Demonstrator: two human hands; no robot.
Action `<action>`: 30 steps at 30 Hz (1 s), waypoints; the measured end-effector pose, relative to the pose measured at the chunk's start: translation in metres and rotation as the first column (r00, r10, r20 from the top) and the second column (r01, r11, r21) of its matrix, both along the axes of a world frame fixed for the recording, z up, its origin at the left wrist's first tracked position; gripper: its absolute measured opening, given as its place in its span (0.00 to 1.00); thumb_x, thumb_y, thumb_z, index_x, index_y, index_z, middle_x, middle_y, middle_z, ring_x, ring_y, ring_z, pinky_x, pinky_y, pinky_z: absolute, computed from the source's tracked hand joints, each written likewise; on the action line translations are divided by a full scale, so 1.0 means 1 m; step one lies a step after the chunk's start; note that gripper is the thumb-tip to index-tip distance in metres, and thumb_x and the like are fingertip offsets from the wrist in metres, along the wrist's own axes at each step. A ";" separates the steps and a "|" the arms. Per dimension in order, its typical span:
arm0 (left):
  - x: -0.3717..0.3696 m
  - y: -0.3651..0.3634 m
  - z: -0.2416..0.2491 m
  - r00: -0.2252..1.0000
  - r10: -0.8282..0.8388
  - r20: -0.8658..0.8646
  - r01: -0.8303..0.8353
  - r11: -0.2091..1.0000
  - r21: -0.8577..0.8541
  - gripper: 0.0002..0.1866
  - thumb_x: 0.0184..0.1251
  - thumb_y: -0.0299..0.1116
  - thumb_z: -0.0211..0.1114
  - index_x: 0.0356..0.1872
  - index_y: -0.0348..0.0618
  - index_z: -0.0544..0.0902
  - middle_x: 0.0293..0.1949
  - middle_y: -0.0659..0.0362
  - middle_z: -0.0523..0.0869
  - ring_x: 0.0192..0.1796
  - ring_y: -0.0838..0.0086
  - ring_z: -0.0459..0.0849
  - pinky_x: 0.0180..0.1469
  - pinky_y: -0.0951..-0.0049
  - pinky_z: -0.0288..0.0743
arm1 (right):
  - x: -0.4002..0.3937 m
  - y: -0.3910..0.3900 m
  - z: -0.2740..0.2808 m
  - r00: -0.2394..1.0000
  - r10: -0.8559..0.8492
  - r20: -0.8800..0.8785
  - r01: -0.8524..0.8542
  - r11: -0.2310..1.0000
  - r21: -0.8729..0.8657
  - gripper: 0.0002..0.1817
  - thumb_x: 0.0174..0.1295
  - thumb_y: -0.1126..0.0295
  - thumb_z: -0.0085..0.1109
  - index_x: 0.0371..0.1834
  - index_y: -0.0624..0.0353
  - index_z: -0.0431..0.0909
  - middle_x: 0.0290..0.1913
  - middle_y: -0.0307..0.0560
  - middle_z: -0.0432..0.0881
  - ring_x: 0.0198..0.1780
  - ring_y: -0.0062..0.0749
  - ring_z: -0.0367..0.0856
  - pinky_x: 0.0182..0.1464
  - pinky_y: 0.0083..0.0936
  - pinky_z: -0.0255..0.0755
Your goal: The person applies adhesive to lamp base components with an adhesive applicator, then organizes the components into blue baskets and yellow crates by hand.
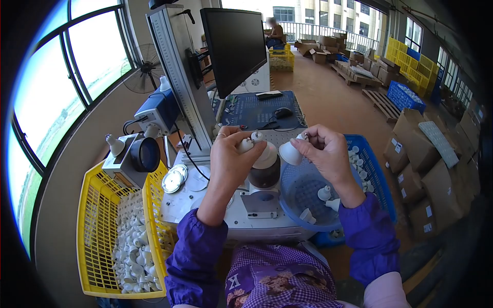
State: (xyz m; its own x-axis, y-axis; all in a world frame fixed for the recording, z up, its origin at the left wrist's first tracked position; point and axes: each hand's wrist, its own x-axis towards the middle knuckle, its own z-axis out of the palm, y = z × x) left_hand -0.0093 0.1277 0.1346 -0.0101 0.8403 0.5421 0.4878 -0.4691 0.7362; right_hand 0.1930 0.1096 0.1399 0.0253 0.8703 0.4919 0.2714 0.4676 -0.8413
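My left hand [231, 160] is closed on a white lamp housing [245, 146], mostly hidden by the fingers. Its fingertips are right at another white lamp housing [266, 157], which stands pins up on a dark round fixture [265, 175]. To the right of the fixture, my right hand [328, 153] pinches a cup-shaped white lamp housing [291, 153] by its narrow pin end, wide mouth down. Below that hand sits a translucent blue basin [295, 205] with several loose white housings in it.
At left, a yellow crate [90, 231] holds many white housings. A lens head [144, 155] and a metal column [179, 77] rise beside the fixture, with a monitor [233, 49] behind. Right are a blue crate [382, 190] and cardboard boxes [434, 190]. A person [276, 33] sits far back.
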 end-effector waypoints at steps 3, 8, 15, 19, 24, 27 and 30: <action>-0.019 -0.017 0.003 0.979 -0.018 0.205 0.014 1.000 0.022 0.17 0.51 0.33 0.73 0.38 0.30 0.84 0.41 0.55 0.77 0.42 0.73 0.79 0.43 0.75 0.75 | -0.022 0.019 0.008 0.998 0.031 0.055 -0.035 0.996 0.078 0.13 0.52 0.66 0.70 0.27 0.65 0.79 0.21 0.43 0.81 0.24 0.16 0.77 0.27 0.17 0.71; -0.040 -0.054 -0.017 0.912 -0.033 0.408 0.065 0.996 -0.065 0.13 0.53 0.30 0.72 0.37 0.32 0.84 0.41 0.58 0.77 0.42 0.76 0.77 0.44 0.78 0.72 | -0.049 0.038 0.003 0.970 0.009 0.242 -0.031 0.996 0.087 0.17 0.48 0.61 0.71 0.28 0.65 0.79 0.20 0.49 0.80 0.21 0.27 0.79 0.26 0.23 0.71; -0.050 -0.068 -0.051 0.899 -0.025 0.438 0.098 0.985 -0.143 0.13 0.54 0.28 0.72 0.38 0.32 0.84 0.41 0.58 0.78 0.43 0.77 0.77 0.45 0.79 0.70 | -0.057 0.031 0.006 0.929 -0.022 0.370 -0.021 0.994 0.111 0.17 0.48 0.62 0.71 0.28 0.65 0.79 0.20 0.51 0.80 0.22 0.32 0.81 0.26 0.25 0.71; -0.048 -0.072 -0.057 0.896 -0.033 0.442 0.117 0.980 -0.164 0.12 0.54 0.29 0.72 0.38 0.33 0.84 0.41 0.58 0.78 0.43 0.77 0.77 0.44 0.79 0.70 | -0.055 0.029 0.002 0.942 0.007 0.336 -0.049 0.992 0.117 0.15 0.50 0.64 0.71 0.32 0.65 0.80 0.19 0.45 0.78 0.21 0.23 0.75 0.25 0.22 0.68; -0.044 -0.076 -0.065 0.888 -0.051 0.457 0.149 0.972 -0.181 0.12 0.54 0.29 0.72 0.38 0.33 0.84 0.40 0.59 0.78 0.42 0.78 0.77 0.42 0.80 0.70 | -0.052 0.030 -0.005 0.961 0.093 0.261 -0.115 0.991 0.069 0.14 0.52 0.67 0.70 0.37 0.66 0.81 0.18 0.39 0.77 0.22 0.14 0.69 0.25 0.18 0.65; -0.041 -0.078 -0.069 0.887 -0.051 0.459 0.155 0.969 -0.193 0.12 0.54 0.29 0.72 0.37 0.33 0.84 0.40 0.59 0.79 0.42 0.77 0.77 0.43 0.80 0.70 | -0.052 0.028 -0.004 0.962 0.066 0.264 -0.090 0.993 0.081 0.16 0.50 0.66 0.70 0.36 0.66 0.81 0.19 0.46 0.79 0.20 0.22 0.75 0.26 0.21 0.69; -0.039 -0.080 -0.075 0.877 -0.048 0.478 0.165 0.965 -0.206 0.12 0.53 0.29 0.72 0.36 0.33 0.84 0.39 0.58 0.79 0.42 0.77 0.77 0.44 0.79 0.69 | -0.050 0.031 -0.006 0.963 0.102 0.249 -0.119 0.992 0.053 0.16 0.51 0.66 0.69 0.38 0.66 0.81 0.21 0.45 0.79 0.22 0.21 0.74 0.28 0.22 0.69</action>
